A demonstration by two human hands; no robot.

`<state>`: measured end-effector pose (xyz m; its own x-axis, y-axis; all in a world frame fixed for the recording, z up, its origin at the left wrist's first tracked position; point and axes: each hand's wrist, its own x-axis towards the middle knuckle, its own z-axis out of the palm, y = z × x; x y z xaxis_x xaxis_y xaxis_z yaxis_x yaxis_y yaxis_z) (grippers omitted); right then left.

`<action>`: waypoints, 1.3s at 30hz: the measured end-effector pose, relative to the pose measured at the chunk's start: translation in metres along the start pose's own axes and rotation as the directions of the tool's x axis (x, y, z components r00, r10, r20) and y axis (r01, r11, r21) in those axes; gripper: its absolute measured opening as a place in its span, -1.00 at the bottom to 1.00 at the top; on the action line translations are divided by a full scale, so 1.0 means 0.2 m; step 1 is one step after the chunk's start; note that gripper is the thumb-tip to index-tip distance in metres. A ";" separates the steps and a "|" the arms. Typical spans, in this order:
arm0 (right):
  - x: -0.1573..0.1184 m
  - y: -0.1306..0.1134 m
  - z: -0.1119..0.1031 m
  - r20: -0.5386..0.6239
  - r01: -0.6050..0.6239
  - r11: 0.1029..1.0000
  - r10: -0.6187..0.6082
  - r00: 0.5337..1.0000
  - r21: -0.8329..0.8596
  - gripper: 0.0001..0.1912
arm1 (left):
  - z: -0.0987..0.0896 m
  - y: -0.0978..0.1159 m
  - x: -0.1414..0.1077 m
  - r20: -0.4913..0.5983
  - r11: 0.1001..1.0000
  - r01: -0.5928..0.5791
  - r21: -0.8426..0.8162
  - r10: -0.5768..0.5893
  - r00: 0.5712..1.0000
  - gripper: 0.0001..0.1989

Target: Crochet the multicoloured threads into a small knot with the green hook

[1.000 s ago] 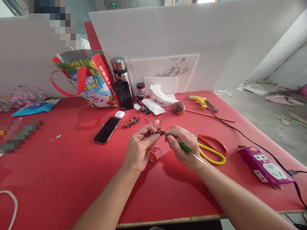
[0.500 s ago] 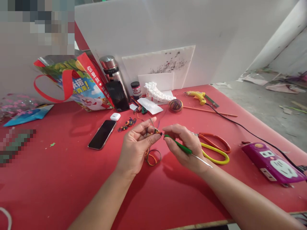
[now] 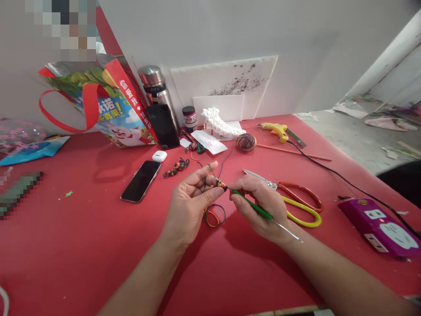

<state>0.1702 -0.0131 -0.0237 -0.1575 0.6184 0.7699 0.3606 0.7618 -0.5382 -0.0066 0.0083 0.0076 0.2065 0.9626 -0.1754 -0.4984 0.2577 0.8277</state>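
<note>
My left hand (image 3: 192,202) pinches a small multicoloured crochet piece (image 3: 221,184) between thumb and fingers, with yarn running over the raised index finger. In my right hand (image 3: 263,208) is a green-handled crochet hook (image 3: 256,207); its front end meets the piece and its metal rear end points down to the right. A loop of yarn (image 3: 215,217) hangs below my left hand. Behind lies the multicoloured yarn ball (image 3: 246,142). Scissors (image 3: 301,197) with one orange and one yellow handle rest beside my right hand, blades partly visible.
On the red table (image 3: 98,254) are a phone (image 3: 140,181), a white earphone case (image 3: 159,156), and a crocheted strip (image 3: 176,168). Further back stand a bag (image 3: 121,118), flask (image 3: 159,90) and jar (image 3: 189,118). At right are a glue gun (image 3: 278,131) and purple power strip (image 3: 378,226).
The view has shifted slightly, so the table items appear moved. The scissors' blades now show more beside my right hand. Both hands keep their holds on the piece and the hook.
</note>
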 end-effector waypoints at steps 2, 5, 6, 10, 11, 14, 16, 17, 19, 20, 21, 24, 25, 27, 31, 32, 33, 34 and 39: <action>0.00 0.00 0.00 0.011 0.010 1.000 -0.009 1.000 -0.024 -0.85 | 0.00 -0.01 0.00 0.011 1.000 0.002 -0.011 -0.002 1.000 -0.50; 0.00 0.01 -0.01 0.008 0.029 0.998 -0.029 1.000 -0.053 -0.86 | 0.00 -0.01 0.01 0.018 1.000 0.009 -0.015 -0.008 1.000 -0.46; 0.00 0.01 -0.01 0.003 0.037 0.998 -0.037 0.999 -0.053 -0.86 | 0.00 -0.01 0.00 0.016 1.000 0.010 -0.016 -0.009 1.000 -0.46; -0.01 0.02 -0.01 -0.010 0.069 0.997 -0.069 0.998 -0.019 -0.84 | 0.01 -0.01 0.00 0.008 1.000 0.004 -0.003 -0.004 1.000 -0.46; -0.01 0.02 -0.01 -0.012 0.076 0.997 -0.076 0.997 -0.011 -0.84 | 0.01 -0.01 0.00 0.008 1.000 0.001 0.000 -0.001 1.000 -0.46; 0.00 0.02 -0.01 -0.009 0.084 0.996 -0.084 0.996 0.003 -0.85 | 0.01 -0.01 -0.01 0.006 1.000 -0.008 -0.003 0.008 1.000 -0.47; 0.00 0.01 -0.01 -0.008 0.077 0.997 -0.077 0.997 0.007 -0.85 | 0.01 -0.01 -0.01 0.005 1.000 -0.008 -0.014 0.008 1.000 -0.48; 0.00 0.01 0.00 -0.010 0.073 0.997 -0.073 0.997 0.009 -0.85 | 0.01 -0.01 -0.01 0.006 1.000 -0.006 -0.021 0.006 1.000 -0.48; 0.00 0.01 0.00 -0.017 0.059 0.998 -0.059 0.998 0.018 -0.84 | 0.01 -0.01 -0.02 0.012 0.999 0.000 -0.033 0.000 1.000 -0.48; 0.00 0.01 0.00 -0.021 0.050 0.998 -0.050 0.999 0.025 -0.84 | 0.01 -0.01 -0.02 0.014 0.999 0.002 -0.036 -0.001 1.000 -0.47; -0.01 0.01 0.00 -0.023 0.043 0.999 -0.042 0.999 0.032 -0.83 | 0.01 -0.01 -0.02 0.015 0.999 0.003 -0.036 -0.002 1.000 -0.47; -0.01 0.02 0.00 -0.014 0.039 0.999 -0.039 0.999 0.032 -0.79 | 0.02 0.00 -0.01 0.010 1.000 0.000 -0.031 0.000 1.000 -0.46; -0.01 0.02 0.00 -0.009 0.049 0.999 -0.049 0.999 0.025 -0.79 | 0.02 0.00 -0.01 0.007 1.000 -0.003 -0.030 0.003 1.000 -0.47; -0.01 0.02 0.00 -0.001 0.070 0.998 -0.070 0.998 0.005 -0.78 | 0.02 0.01 -0.01 0.008 1.000 -0.008 -0.029 0.008 1.000 -0.47; -0.01 0.02 -0.01 0.006 0.086 0.996 -0.086 0.996 -0.018 -0.76 | 0.01 0.01 -0.01 0.010 1.000 -0.016 -0.020 0.016 1.000 -0.46; -0.01 0.01 -0.01 0.006 0.085 0.996 -0.085 0.996 -0.018 -0.76 | 0.01 0.01 -0.01 0.011 1.000 -0.018 -0.018 0.018 1.000 -0.45; -0.01 0.01 -0.01 0.005 0.085 0.996 -0.085 0.996 -0.017 -0.76 | 0.01 0.00 -0.02 0.013 1.000 -0.019 -0.016 0.019 1.000 -0.44; -0.01 0.01 0.00 0.005 0.087 0.996 -0.087 0.996 -0.017 -0.76 | 0.01 0.00 -0.02 0.016 1.000 -0.020 -0.013 0.020 1.000 -0.43; -0.01 0.01 -0.01 0.019 0.103 0.994 -0.102 0.995 -0.044 -0.75 | 0.01 0.00 -0.01 0.019 1.000 -0.028 -0.003 0.028 0.999 -0.43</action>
<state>0.1724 -0.0126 -0.0260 -0.2108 0.5409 0.8142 0.3829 0.8121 -0.4403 -0.0050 0.0054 0.0095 0.2082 0.9677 -0.1421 -0.5066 0.2310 0.8307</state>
